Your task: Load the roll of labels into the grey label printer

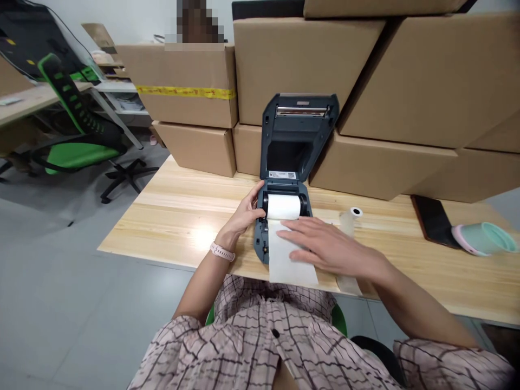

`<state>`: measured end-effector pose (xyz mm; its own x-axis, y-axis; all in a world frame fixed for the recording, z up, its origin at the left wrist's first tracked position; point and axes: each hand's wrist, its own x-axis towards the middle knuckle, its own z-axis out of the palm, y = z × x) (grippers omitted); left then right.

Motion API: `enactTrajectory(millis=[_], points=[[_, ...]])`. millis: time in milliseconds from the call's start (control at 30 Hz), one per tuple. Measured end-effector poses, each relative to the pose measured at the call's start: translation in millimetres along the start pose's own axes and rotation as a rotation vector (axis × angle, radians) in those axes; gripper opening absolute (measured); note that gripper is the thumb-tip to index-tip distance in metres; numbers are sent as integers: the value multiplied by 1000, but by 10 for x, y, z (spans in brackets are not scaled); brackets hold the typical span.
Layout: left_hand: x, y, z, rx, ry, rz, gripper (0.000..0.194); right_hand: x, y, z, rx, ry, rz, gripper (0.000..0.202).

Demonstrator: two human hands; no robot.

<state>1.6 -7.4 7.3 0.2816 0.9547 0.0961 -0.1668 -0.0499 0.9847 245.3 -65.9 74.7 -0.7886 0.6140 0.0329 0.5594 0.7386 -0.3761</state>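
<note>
A black-and-green office chair (81, 154) stands on the grey tiled floor (81, 303) beside a wood-topped desk (32, 103). Behind is a pale wall (134, 19); bright light glints off the wood-grain table (162, 216).

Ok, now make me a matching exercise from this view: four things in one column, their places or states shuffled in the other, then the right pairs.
Things:
1. Dark grey plastic printer
2. Wide white paper roll
3. Mint-green round cup with pink trim
4. Green-and-black wheeled office chair

Places or states:
A. On the pale wooden table, beside a black flat rectangular object
B. On the grey floor, left of the table
C. Lid raised
D. Seated in the printer, its white strip drawn out over the front

Pairs: 1-C, 2-D, 3-A, 4-B
</note>
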Motion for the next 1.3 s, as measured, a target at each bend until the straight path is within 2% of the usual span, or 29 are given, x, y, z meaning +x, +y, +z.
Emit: enactTrajectory(millis=[100, 300, 500, 633, 733, 800, 833, 867, 933, 1000, 1033, 1067, 1167, 1233, 1300], points=[[5, -8, -2, 7, 4, -5, 103, -95, -75, 181, -86, 43, 40, 55], [-18, 9, 23, 30, 28, -1, 98, -110, -244, 483, -164, 203, 85, 65], [-27, -5, 24, 56, 36, 6, 94, -123, -316, 591, -170, 224, 107, 70], [-11, 12, 6, 94, 28, 7, 89, -226, -374, 590, -143, 200, 91, 83], [-86, 60, 46, 101, 20, -16, 91, -413, -405, 433, -80, 157, 43, 82], [-233, 98, 126, 105, 13, -49, 97, -520, -350, 207, 20, 142, -27, 68], [-337, 117, 181, 111, 17, -71, 102, -542, -289, 66, 68, 184, -50, 60], [-456, 134, 243, 120, 19, -99, 105, -533, -203, -86, 107, 262, -59, 51], [-707, 167, 368, 152, 45, -135, 108, -398, 40, -388, 127, 582, 13, 43], [-915, 197, 472, 179, 93, -154, 107, -104, 354, -650, 152, 902, 122, 43], [-988, 211, 511, 186, 113, -164, 107, 90, 521, -757, 221, 972, 138, 49], [-1036, 221, 541, 189, 132, -172, 107, 301, 680, -849, 294, 979, 148, 56], [-1076, 215, 575, 197, 167, -166, 109, 877, 1012, -1034, 509, 861, 227, 64], [-1073, 172, 565, 208, 178, -143, 109, 1065, 1037, -1080, 564, 815, 240, 70], [-1084, 116, 536, 218, 175, -132, 109, 1023, 901, -1043, 531, 844, 191, 71]])
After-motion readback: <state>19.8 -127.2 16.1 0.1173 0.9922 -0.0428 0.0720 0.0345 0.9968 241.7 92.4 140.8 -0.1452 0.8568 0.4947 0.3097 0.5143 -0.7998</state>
